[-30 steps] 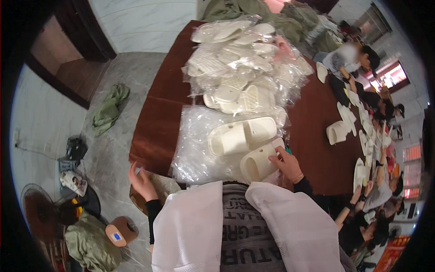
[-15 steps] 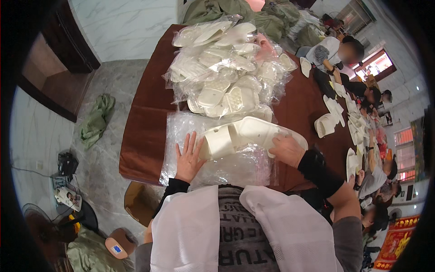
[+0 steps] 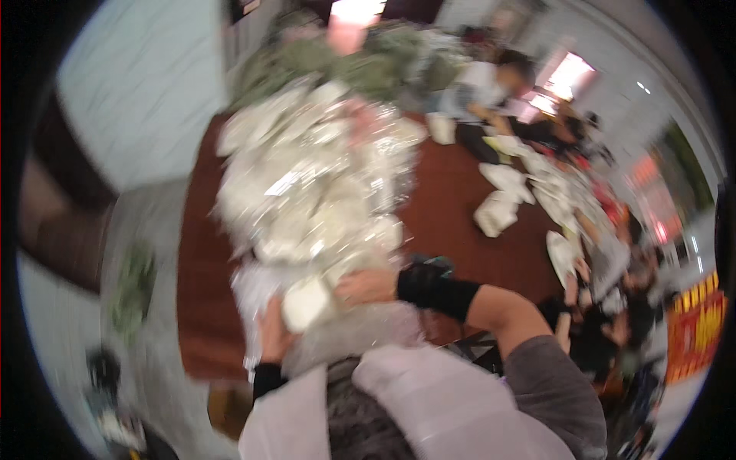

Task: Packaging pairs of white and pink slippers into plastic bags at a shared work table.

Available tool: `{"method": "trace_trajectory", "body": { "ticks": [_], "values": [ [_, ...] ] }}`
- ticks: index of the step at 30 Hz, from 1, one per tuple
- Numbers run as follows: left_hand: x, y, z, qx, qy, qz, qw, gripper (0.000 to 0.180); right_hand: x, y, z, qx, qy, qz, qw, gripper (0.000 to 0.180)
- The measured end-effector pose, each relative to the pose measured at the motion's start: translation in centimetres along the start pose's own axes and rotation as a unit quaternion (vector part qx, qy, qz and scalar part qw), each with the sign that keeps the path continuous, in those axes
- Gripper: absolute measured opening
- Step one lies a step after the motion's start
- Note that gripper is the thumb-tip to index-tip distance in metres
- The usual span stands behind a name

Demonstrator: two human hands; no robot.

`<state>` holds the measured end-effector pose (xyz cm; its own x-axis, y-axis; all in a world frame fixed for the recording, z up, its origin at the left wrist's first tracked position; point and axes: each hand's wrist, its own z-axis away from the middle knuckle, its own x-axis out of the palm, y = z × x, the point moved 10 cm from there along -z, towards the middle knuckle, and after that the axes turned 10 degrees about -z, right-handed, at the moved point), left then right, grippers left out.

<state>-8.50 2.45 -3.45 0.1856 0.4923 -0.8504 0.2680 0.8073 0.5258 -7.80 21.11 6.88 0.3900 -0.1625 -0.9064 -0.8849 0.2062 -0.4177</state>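
Green bundle (image 3: 133,290) (blurred) on floor (image 3: 164,249)

A pale wall (image 3: 146,100) and dark doorframe (image 3: 73,157) border the grey floor (image 3: 153,222) at left; a brown-covered desk (image 3: 201,307) occupies the centre; a window (image 3: 571,74) glares at upper right.

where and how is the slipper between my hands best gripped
By its opposite side edges, I'd judge: left hand from the left, right hand from the right. The slipper shows a broad, rounded body between them, while the bagged pile crowds its far side and loose plastic its near side. Blur hides which end is the toe.
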Motion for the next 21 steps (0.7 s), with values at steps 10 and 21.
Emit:
{"method": "trace_trajectory", "body": {
  "ticks": [10, 21],
  "values": [
    [-1.2, 1.3, 1.4, 0.057, 0.045, 0.039, 0.997, 0.11, -6.4, -4.7, 10.8, 0.295, 0.193, 0.001, 0.936, 0.018],
    [-1.5, 1.2, 2.3, 0.068, 0.038, -0.041, 0.996, 0.067, -14.5, -1.6, 32.9, 0.575, 0.315, 0.323, 0.682, 0.02]
  ]
}}
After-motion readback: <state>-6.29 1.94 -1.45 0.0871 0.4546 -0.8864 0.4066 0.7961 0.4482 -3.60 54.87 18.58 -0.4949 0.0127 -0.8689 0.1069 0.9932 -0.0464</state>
